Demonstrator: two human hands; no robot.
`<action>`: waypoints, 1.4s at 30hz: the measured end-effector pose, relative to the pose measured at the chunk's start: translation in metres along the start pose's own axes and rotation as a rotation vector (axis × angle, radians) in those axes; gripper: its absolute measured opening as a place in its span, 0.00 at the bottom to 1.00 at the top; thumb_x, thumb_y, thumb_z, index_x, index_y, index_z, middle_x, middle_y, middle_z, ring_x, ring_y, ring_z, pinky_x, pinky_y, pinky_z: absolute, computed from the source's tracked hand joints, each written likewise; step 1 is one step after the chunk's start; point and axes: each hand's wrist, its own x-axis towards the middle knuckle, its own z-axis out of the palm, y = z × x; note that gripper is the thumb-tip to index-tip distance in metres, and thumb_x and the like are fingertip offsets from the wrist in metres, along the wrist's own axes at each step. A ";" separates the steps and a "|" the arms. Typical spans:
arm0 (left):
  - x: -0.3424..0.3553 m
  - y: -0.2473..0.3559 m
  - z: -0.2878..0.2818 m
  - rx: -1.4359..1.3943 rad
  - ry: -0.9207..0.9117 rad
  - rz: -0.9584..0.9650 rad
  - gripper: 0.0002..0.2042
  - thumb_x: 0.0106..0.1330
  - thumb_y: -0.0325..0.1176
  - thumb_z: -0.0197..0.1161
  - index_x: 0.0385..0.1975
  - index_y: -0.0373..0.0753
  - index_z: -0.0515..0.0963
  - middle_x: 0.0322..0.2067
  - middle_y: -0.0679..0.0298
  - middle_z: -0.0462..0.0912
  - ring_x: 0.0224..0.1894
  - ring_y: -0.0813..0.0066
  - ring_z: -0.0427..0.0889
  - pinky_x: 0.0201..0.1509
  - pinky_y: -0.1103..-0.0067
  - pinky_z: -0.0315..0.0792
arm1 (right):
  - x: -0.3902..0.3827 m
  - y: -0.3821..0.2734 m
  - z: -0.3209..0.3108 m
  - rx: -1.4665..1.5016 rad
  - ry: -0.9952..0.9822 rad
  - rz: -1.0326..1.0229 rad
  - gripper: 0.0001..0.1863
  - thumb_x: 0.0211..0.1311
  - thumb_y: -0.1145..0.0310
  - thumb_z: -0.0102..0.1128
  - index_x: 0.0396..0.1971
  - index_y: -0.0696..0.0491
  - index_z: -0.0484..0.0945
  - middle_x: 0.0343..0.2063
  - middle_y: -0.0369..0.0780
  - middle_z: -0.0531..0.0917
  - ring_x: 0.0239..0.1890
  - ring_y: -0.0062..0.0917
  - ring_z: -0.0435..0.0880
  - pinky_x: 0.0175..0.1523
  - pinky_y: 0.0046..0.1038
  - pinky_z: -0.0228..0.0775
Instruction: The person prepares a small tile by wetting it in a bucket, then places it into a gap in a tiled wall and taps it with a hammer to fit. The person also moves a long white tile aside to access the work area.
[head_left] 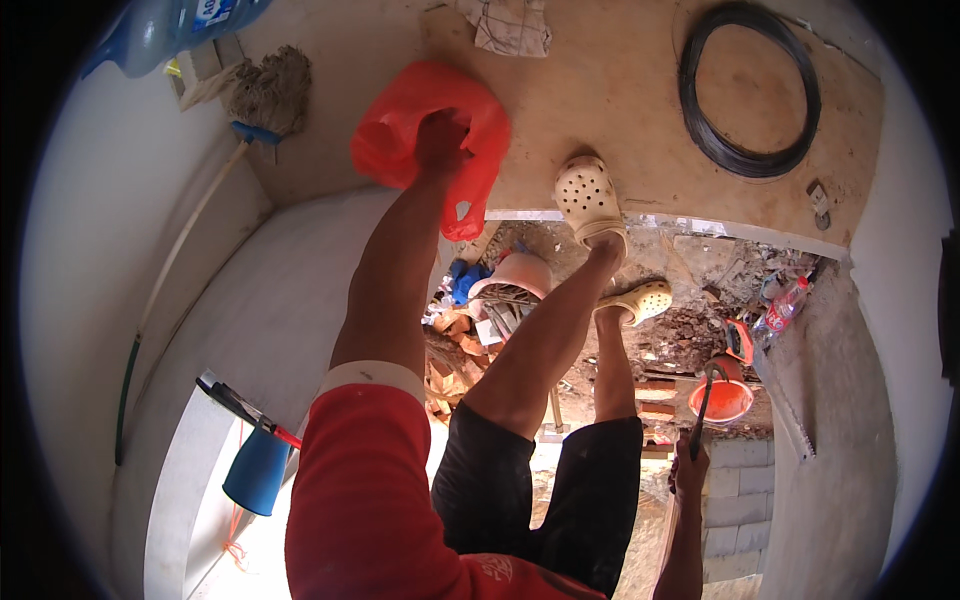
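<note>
My left hand [440, 143] reaches into the mouth of a red plastic bag [385, 125] on the tan floor. Its fingers sink into the bag's shadow, so what they touch inside is hidden. Low on the right, my right hand [688, 472] is closed round the handle of a dark metal tool with a hooked end [704, 405]. That hook overlaps an orange-red bucket [727, 402] in the view. Close by is a handsaw [783, 397] with an orange handle, leaning by the wall.
My cream clogs [588, 195] straddle the doorway edge. A coil of black wire [692, 95] lies far right. At left are a mop [270, 95], a large blue water bottle [175, 35] and a blue bucket [258, 470]. Broken bricks [452, 365], a pinkish bucket [520, 275] and a plastic bottle [782, 308] sit beyond the sill.
</note>
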 end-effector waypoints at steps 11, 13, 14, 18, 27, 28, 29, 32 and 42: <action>-0.023 0.041 -0.126 -0.797 0.156 -0.428 0.16 0.70 0.28 0.58 0.57 0.38 0.75 0.40 0.60 0.86 0.34 0.71 0.82 0.35 0.75 0.80 | -0.008 0.034 -0.006 0.044 -0.031 0.126 0.14 0.71 0.56 0.63 0.42 0.51 0.77 0.12 0.29 0.70 0.08 0.13 0.66 0.11 0.21 0.56; -0.036 0.058 -0.165 -1.175 0.102 -0.578 0.16 0.70 0.28 0.57 0.58 0.38 0.74 0.38 0.60 0.87 0.26 0.78 0.79 0.29 0.79 0.76 | 0.000 0.071 -0.006 0.021 -0.008 -0.085 0.13 0.71 0.56 0.63 0.41 0.51 0.78 0.12 0.29 0.70 0.08 0.13 0.67 0.11 0.22 0.56; -0.038 0.068 -0.190 -1.338 0.003 -0.708 0.17 0.70 0.28 0.57 0.58 0.38 0.74 0.37 0.60 0.87 0.25 0.81 0.77 0.27 0.81 0.74 | 0.004 0.090 -0.008 0.006 0.013 -0.172 0.13 0.70 0.56 0.63 0.41 0.51 0.78 0.12 0.30 0.70 0.08 0.14 0.67 0.11 0.22 0.56; -0.056 0.137 -0.307 -1.667 -0.068 -0.754 0.17 0.71 0.28 0.58 0.60 0.40 0.73 0.39 0.59 0.86 0.24 0.88 0.74 0.23 0.87 0.65 | 0.011 0.153 -0.013 0.175 -0.040 -0.178 0.14 0.69 0.55 0.64 0.37 0.51 0.76 0.12 0.30 0.70 0.09 0.15 0.68 0.12 0.24 0.58; -0.134 0.396 -0.521 -1.842 -0.333 -0.148 0.17 0.73 0.30 0.62 0.59 0.47 0.70 0.41 0.62 0.84 0.37 0.79 0.78 0.36 0.82 0.69 | -0.056 0.250 -0.010 0.104 0.353 -0.623 0.18 0.65 0.54 0.63 0.29 0.56 0.78 0.13 0.37 0.77 0.11 0.24 0.75 0.16 0.32 0.64; -0.145 0.424 -0.533 -1.790 -0.398 -0.073 0.17 0.73 0.30 0.62 0.59 0.48 0.69 0.41 0.61 0.83 0.37 0.78 0.79 0.36 0.82 0.70 | -0.072 0.253 -0.009 0.139 0.363 -0.500 0.19 0.65 0.54 0.63 0.29 0.57 0.78 0.14 0.38 0.78 0.12 0.26 0.76 0.17 0.33 0.66; -0.157 0.452 -0.541 -1.719 -0.498 -0.081 0.17 0.73 0.29 0.62 0.59 0.47 0.69 0.41 0.61 0.83 0.38 0.77 0.79 0.36 0.81 0.71 | -0.090 0.256 -0.007 0.276 0.310 -0.314 0.21 0.64 0.52 0.62 0.28 0.58 0.78 0.15 0.40 0.78 0.14 0.29 0.79 0.20 0.36 0.70; -0.190 0.519 -0.548 -1.542 -0.783 0.146 0.16 0.73 0.27 0.60 0.57 0.45 0.68 0.41 0.57 0.84 0.37 0.75 0.82 0.37 0.80 0.76 | -0.141 0.266 0.002 0.403 0.388 -0.299 0.21 0.65 0.55 0.62 0.27 0.60 0.76 0.16 0.43 0.78 0.17 0.33 0.82 0.20 0.36 0.73; -0.245 0.675 -0.516 -0.889 -1.390 0.564 0.21 0.72 0.24 0.60 0.60 0.37 0.60 0.43 0.49 0.82 0.38 0.70 0.85 0.40 0.78 0.82 | -0.198 0.302 0.104 1.113 0.545 0.168 0.18 0.64 0.58 0.62 0.28 0.60 0.77 0.18 0.44 0.81 0.17 0.34 0.83 0.23 0.38 0.76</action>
